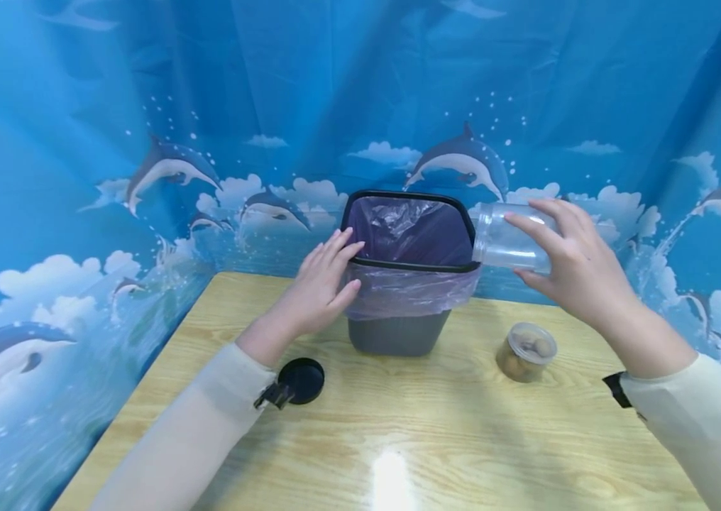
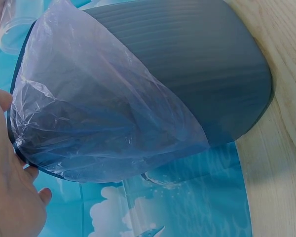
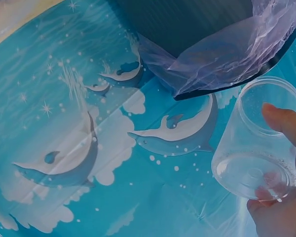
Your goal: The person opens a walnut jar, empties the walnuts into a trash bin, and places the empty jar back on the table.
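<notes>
A grey trash bin (image 1: 399, 333) stands on the table, lined with a thin translucent purple bag (image 1: 408, 291) folded over its black rim (image 1: 414, 267). My left hand (image 1: 316, 287) rests at the bin's left rim, fingers mostly straight. On the right, my right hand (image 1: 580, 259) grips a clear plastic jar (image 1: 507, 238) between thumb and fingers. The jar lies tipped sideways, its mouth at the bin's right rim. In the right wrist view the jar (image 3: 232, 153) looks empty, apart from tiny specks or drops near its base.
A small clear tub (image 1: 526, 351) with round brownish pieces stands right of the bin. A round black lid (image 1: 301, 381) lies near my left wrist. The wooden table (image 1: 437, 433) backs onto a blue dolphin-print curtain (image 1: 284, 85).
</notes>
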`<state>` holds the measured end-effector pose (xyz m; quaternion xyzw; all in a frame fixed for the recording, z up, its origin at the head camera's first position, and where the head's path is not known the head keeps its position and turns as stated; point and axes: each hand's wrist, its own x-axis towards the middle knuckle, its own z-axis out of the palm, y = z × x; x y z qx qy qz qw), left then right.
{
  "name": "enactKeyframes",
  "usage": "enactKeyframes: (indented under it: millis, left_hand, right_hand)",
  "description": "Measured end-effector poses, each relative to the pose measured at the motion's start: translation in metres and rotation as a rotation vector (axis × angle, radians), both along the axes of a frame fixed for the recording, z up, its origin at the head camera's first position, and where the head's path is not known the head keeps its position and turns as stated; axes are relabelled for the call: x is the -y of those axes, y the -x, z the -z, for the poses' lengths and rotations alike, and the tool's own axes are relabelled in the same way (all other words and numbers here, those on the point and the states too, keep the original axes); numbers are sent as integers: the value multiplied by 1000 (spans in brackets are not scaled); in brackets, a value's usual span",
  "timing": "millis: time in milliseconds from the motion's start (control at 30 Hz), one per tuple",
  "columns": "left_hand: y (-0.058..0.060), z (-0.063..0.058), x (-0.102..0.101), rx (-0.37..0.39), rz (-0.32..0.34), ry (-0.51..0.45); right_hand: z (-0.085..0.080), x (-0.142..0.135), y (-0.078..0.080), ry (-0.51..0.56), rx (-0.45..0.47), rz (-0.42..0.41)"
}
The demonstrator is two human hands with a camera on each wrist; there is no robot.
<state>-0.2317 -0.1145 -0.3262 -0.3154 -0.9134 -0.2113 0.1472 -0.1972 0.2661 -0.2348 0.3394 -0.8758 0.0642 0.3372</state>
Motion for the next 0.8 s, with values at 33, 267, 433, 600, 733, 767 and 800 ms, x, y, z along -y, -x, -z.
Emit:
enactKeyframes:
  millis: [33,267,433,600,733,767,800]
  left_hand:
    - [0,0,0,-1,-1,0]
    - [1,0,0,4,5,-6]
    - [0,-1,0,4,5,-4]
    - [0,-2,0,7,4,-2]
    - [0,-2,0,11,6,-3]
    - [0,-2,-1,14,5,-2]
    - [0,-1,-1,17,5,-2]
  right_hand:
    - [2,-1,-1,15,-3,4]
    - [15,-4,-9,96,-20,22]
    - [24,-4,-18,155,-49,4]
    - [36,-7,-22,245,-46,-20]
    - [48,-9,-24,326,-53,-36]
    - [52,-9,-24,347,-56,-42]
    - [55,-9,-25,361,-57,-48]
